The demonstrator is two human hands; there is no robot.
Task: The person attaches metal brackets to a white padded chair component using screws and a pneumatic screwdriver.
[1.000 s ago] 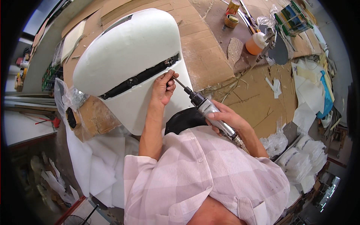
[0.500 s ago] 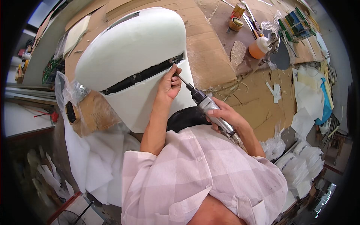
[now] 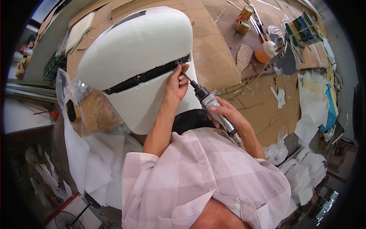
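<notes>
The right hand (image 3: 225, 112) wraps around a silver-and-black power driver (image 3: 209, 100), seemingly for aim. The left hand (image 3: 177, 84), curled closed, pinches the bit (image 3: 187, 76), probably steadying it at the black strip (image 3: 143, 79) across the white padded shell (image 3: 133, 45), which lies on cardboard (image 3: 211, 42).

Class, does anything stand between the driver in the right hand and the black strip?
Yes: the left hand, its fingertips by the bit, near the right end of the strip. Nothing else visible stands between driver and strip.
</notes>
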